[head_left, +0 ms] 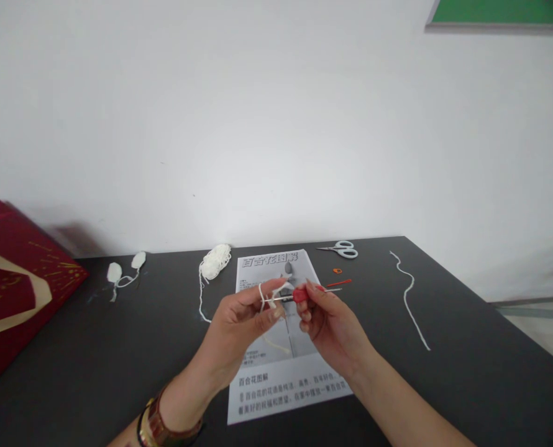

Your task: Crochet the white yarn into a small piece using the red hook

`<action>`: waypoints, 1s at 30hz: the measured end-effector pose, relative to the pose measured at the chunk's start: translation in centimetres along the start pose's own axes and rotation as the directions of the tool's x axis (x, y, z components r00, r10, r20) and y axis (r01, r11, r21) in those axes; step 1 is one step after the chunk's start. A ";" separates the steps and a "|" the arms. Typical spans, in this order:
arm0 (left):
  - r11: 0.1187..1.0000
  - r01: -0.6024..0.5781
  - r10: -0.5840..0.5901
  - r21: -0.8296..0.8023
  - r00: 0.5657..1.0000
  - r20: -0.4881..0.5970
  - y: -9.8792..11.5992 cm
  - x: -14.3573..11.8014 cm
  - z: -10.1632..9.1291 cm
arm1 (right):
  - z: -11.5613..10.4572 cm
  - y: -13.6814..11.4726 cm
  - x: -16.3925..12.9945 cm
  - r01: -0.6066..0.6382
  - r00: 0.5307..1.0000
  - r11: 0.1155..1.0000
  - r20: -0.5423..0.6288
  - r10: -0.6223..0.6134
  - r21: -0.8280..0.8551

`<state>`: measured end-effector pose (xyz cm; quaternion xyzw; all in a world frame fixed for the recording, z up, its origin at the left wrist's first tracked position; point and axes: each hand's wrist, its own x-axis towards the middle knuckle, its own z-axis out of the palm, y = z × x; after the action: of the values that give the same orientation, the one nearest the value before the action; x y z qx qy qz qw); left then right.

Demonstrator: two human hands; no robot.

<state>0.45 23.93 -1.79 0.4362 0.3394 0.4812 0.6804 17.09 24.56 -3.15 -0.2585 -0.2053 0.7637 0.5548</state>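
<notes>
Wall, white, behind all [258, 124]. Table, black-topped [164, 360], set against it. Bag, dark red, pale ribbon handle, gold marks [6, 285], at the table's left end. Board, green, grey-edged, partly in view [504, 11], upper right on the wall. Sheet, printed, Chinese characters and a picture [286, 397], flat on the table beneath the hands. Left hand, watch and bangle at the wrist [239, 323]: thumb and fingers narrow about a small yarn piece, a strand looped round the index finger. Right hand [325, 320]: closed on the handle of a hook. Strand, white, loose, wavy [409, 288], on the table's right. Yarn ball, white [215, 261], near the sheet's upper left, tail trailing toward the left hand. Petal-shaped pieces, white, two [114, 272], near the bag. Scissors, white-handled [340, 248], beyond the sheet's upper right. Hook, red handle, metal shaft [299, 295], between the hands above the sheet, tip at the yarn piece. Needle, red [340, 282], right of the sheet. Yarn piece, white [273, 303], at the left fingertips. Clip, orange [337, 270], between scissors and needle.
</notes>
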 end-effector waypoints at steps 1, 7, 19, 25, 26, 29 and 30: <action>1.000 -0.004 0.004 -0.007 1.000 -0.013 0.0 0.0 0.0 | 0.0 0.0 0.0 0.017 1.000 1.000 -0.001 -0.017 -0.005; 0.996 -0.053 0.058 0.072 0.996 -0.074 -0.1 0.1 -0.1 | 0.4 0.1 -0.4 0.133 0.991 0.983 -0.014 -0.136 -0.125; 0.992 -0.053 0.063 0.116 0.994 -0.086 -0.1 -0.1 0.2 | 0.3 0.5 -0.5 0.115 0.991 0.987 -0.050 -0.121 -0.109; 0.983 -0.111 0.131 0.146 0.982 -0.138 -0.3 0.1 0.4 | 0.0 0.3 -0.1 0.090 0.991 0.996 -0.101 -0.090 -0.001; 0.978 -0.130 0.155 0.165 0.976 -0.156 -0.4 0.0 0.5 | 0.0 0.3 -0.1 0.078 0.992 0.997 -0.099 -0.077 0.011; 0.969 -0.154 0.193 0.194 0.960 -0.201 -0.5 -0.2 0.8 | 0.0 0.4 0.0 0.000 0.996 0.999 -0.089 0.005 0.053; 0.972 -0.144 0.181 0.187 0.962 -0.203 -0.6 -0.2 0.8 | 0.0 0.4 0.0 -0.029 0.996 0.997 -0.088 0.035 0.068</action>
<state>1.35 23.45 -2.01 0.4637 0.4148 0.5499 0.5573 16.79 24.49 -3.40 -0.2766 -0.1507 0.7667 0.5595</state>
